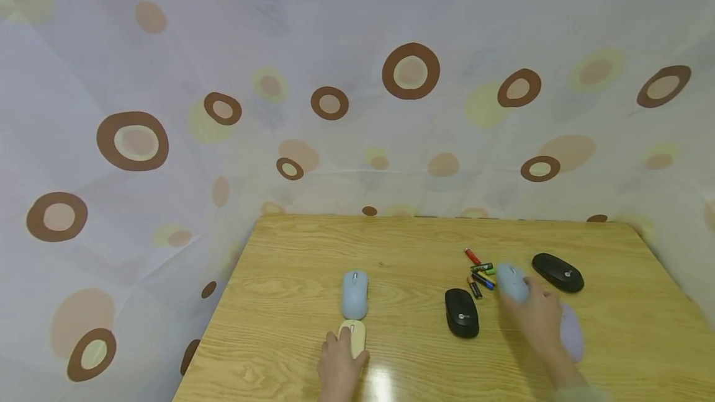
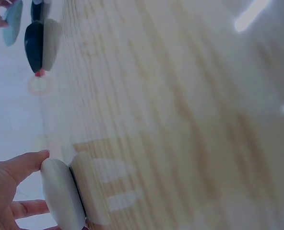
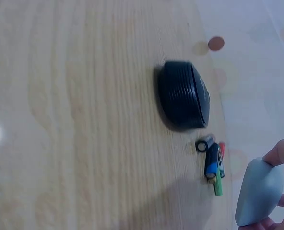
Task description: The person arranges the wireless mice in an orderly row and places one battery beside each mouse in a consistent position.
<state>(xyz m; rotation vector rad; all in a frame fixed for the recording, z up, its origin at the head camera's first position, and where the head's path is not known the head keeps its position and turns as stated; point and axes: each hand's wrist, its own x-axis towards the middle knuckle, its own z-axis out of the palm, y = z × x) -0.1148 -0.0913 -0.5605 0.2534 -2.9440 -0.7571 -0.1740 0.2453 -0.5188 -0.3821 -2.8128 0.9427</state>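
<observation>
My left hand (image 1: pixel 339 365) grips a pale yellow computer mouse (image 1: pixel 359 335) on the table, its fingers and thumb at the sides. In the left wrist view that mouse (image 2: pixel 63 194) looks whitish and sits low, close over the wood. A light blue mouse (image 1: pixel 354 294) lies just beyond it, front end to the back. Over at the right, my right hand (image 1: pixel 533 315) holds another light blue mouse (image 1: pixel 512 282) by its sides. The right wrist view has this mouse (image 3: pixel 259 191) raised above the tabletop, beside several batteries (image 1: pixel 480 273).
Between the hands lies a black mouse (image 1: pixel 462 313). Another black mouse (image 1: pixel 558 272) is at the back right, and a lilac mouse (image 1: pixel 571 332) is partly hidden behind the right forearm. A patterned cloth (image 1: pixel 357 141) hangs around the wooden table (image 1: pixel 279 315).
</observation>
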